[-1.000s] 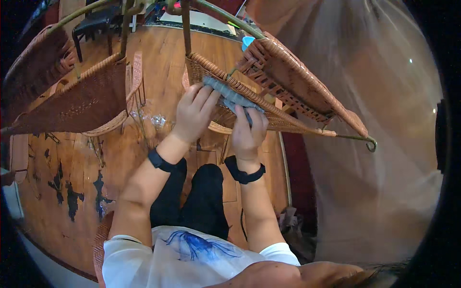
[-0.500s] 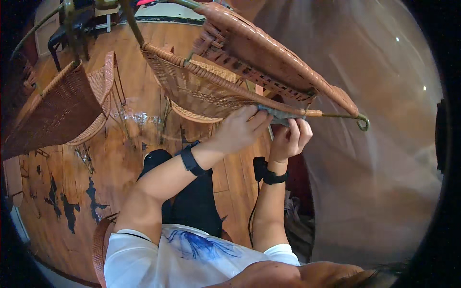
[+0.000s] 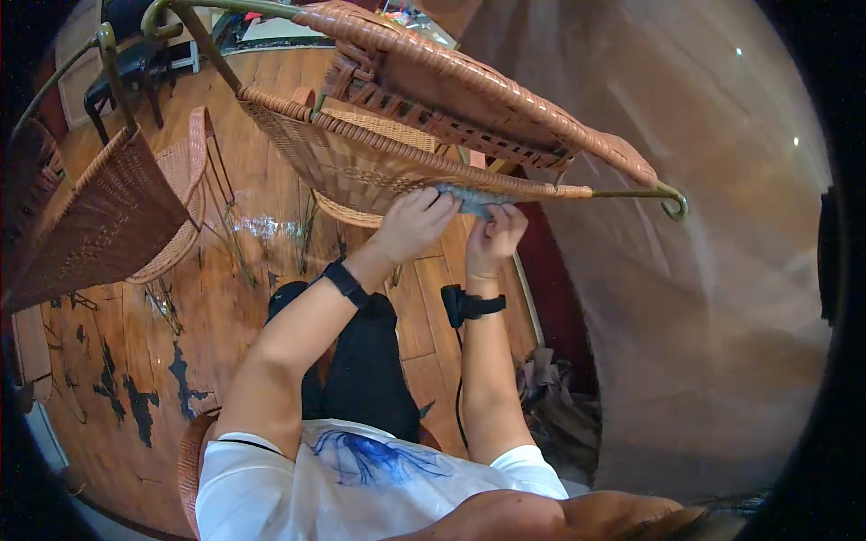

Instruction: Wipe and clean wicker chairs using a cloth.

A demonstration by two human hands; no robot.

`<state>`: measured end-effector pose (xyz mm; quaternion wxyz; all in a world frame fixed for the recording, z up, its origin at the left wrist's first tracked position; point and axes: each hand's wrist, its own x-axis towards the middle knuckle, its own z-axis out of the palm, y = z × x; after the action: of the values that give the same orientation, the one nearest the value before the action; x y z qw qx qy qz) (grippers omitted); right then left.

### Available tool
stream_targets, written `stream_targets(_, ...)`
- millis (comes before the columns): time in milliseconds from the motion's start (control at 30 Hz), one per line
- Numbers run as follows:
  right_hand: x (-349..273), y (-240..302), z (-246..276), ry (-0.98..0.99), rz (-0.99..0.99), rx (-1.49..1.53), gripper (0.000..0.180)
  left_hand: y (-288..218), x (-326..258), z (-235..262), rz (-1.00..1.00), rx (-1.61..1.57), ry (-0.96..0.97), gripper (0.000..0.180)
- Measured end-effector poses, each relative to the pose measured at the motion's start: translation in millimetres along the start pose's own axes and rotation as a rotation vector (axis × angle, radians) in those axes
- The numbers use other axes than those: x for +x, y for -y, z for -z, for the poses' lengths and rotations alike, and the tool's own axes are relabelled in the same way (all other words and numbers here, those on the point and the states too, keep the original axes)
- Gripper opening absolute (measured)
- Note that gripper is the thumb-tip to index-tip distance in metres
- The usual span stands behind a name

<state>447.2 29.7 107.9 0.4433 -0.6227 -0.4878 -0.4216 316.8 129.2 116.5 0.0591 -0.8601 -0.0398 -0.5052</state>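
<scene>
A light brown wicker chair is tipped on its side before me, its woven panel slanting down to the right. Both my hands are at the panel's lower wrapped edge with a grey-blue cloth. My left hand pinches the cloth's left end against the weave. The fingers of my right hand are closed on its right end. Above them runs a thick, glossy braided rim of reddish wicker. A bare green-brown metal rod with a curled tip sticks out at the right.
More wicker chairs stand or lean at the left on the worn wooden floor. A large translucent sheet hangs along the right. Crumpled dark cloth lies below it. A black chair is at the far left.
Both hands and the cloth have moved left along the wrapped edge, away from the curled rod end. The chair appears slightly further left and higher in the view.
</scene>
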Motion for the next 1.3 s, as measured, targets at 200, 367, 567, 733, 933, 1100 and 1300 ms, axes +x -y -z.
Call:
stream_targets(200, 48, 10, 32, -0.263, 0.057, -0.009, 0.023, -28, 36, 29, 0.023, -0.051, -0.148, 0.037)
stream_targets(367, 30, 6, 13, -0.146, 0.093, -0.083, 0.024, -15, 26, 18, -0.008, -0.007, -0.11, 0.036)
stream_targets(567, -2, -13, -7, 0.005, 0.047, -0.088, 0.026, -2, 1, -3, -0.002, 0.059, -0.033, 0.033)
stream_targets(733, 39, 9, 26, -0.193, 0.026, -0.064, 0.03, -25, 30, 22, 0.03, -0.089, -0.119, 0.036)
stream_targets(933, 32, 5, 22, -0.189, -0.055, -0.054, 0.03, -23, 32, 20, 0.002, -0.095, -0.166, 0.035)
stream_targets(1100, -6, 8, -14, 0.033, 0.024, -0.084, 0.031, 12, -18, 7, 0.04, 0.029, -0.011, 0.037)
stream_targets(1300, 21, 51, -1, -0.058, 0.08, -0.03, 0.027, 15, -10, 47, 0.092, 0.047, -0.086, 0.038)
